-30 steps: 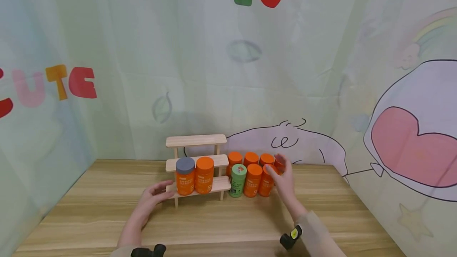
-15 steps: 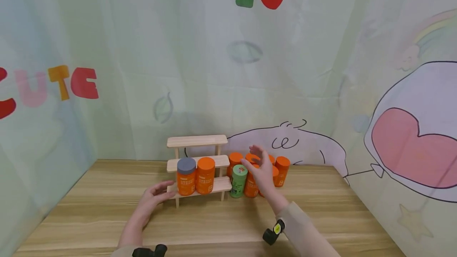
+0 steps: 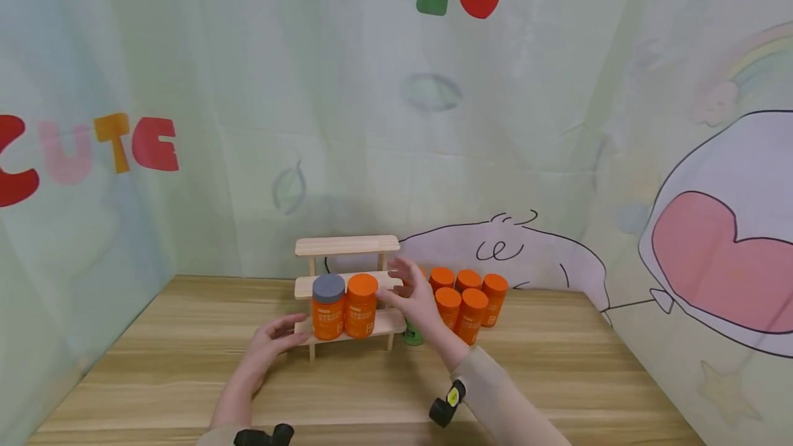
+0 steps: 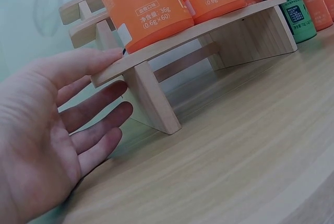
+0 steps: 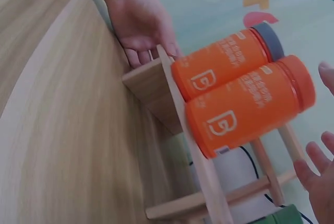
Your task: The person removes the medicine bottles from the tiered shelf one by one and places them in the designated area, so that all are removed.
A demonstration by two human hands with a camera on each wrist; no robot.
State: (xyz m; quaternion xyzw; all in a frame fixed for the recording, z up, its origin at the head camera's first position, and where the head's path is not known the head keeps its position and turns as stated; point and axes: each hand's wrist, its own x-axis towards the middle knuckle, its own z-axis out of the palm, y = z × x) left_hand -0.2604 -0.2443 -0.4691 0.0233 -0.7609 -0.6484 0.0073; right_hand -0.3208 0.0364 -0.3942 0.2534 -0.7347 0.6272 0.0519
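A three-tier wooden display shelf (image 3: pixel 348 246) stands on the table. On its lowest tier two orange bottles stand upright side by side, a grey-lidded bottle (image 3: pixel 328 315) and an orange-lidded bottle (image 3: pixel 361 312). My left hand (image 3: pixel 263 349) holds the left end of that tier, thumb on top and the other fingers below the board in the left wrist view. Beside the orange-lidded bottle is my right hand (image 3: pixel 421 305), fingers spread and holding nothing. In the right wrist view its fingertips (image 5: pixel 315 156) are apart from the bottle. A green bottle (image 4: pixel 293 7) is mostly hidden behind this hand in the head view.
Several orange bottles (image 3: pixel 471 315) are grouped on the table right of the shelf. Wood-grain tabletop (image 3: pixel 347 391) extends in front. A printed cloth backdrop (image 3: pixel 347 122) hangs behind and along both sides.
My right hand has moved left from the orange bottles on the table, past the green bottle, to the orange-lidded bottle on the shelf. The left hand keeps its place at the shelf's end.
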